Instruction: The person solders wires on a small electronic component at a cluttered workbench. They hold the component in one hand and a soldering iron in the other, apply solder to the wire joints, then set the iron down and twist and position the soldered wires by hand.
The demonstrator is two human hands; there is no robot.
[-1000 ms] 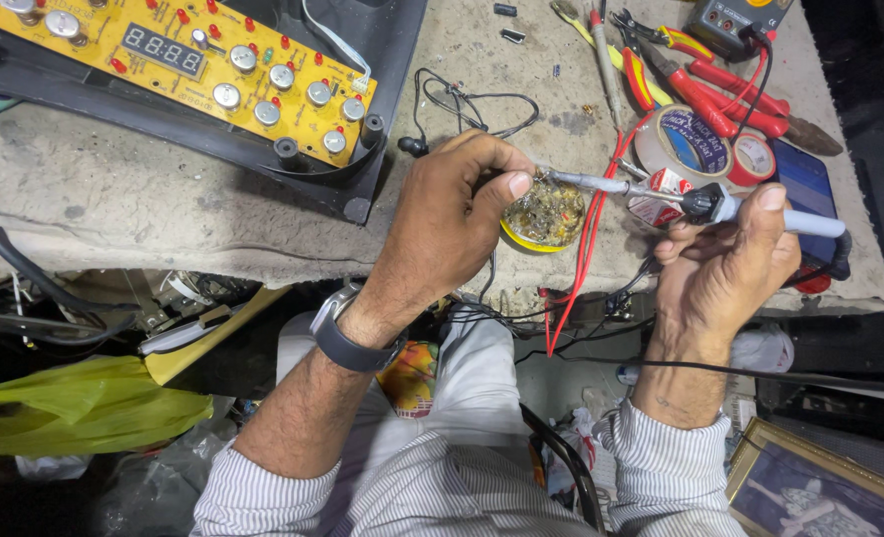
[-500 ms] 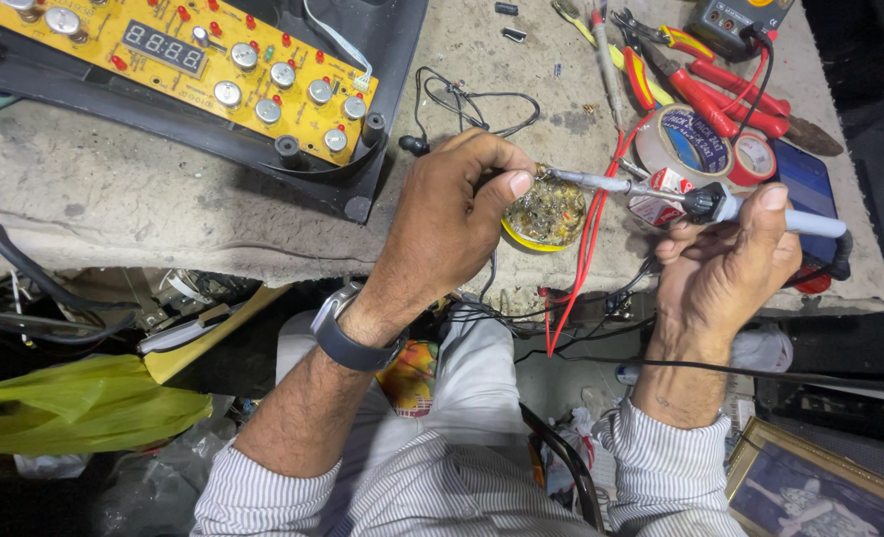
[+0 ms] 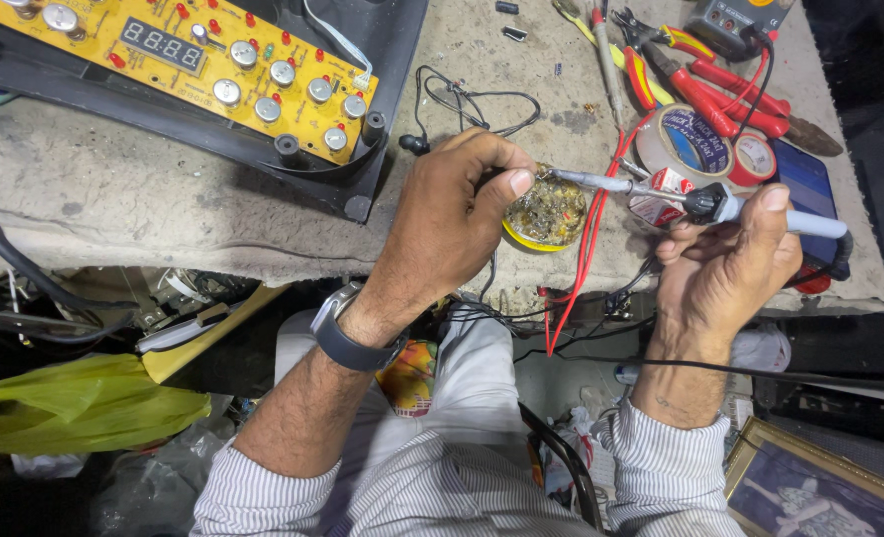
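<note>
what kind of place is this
Most likely a small electronics repair bench. The right hand holds a soldering iron over a round yellow tin, a yellow circuit board lies opened up, and red-handled pliers lie nearby.

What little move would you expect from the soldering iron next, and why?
Probably a short dip of the tip into the round yellow tin. The right hand holds the soldering iron nearly level, its tip reaching the tin's rim, right by the left hand, whose pinched fingers seem to hold something small there; what it is cannot be told.
</note>
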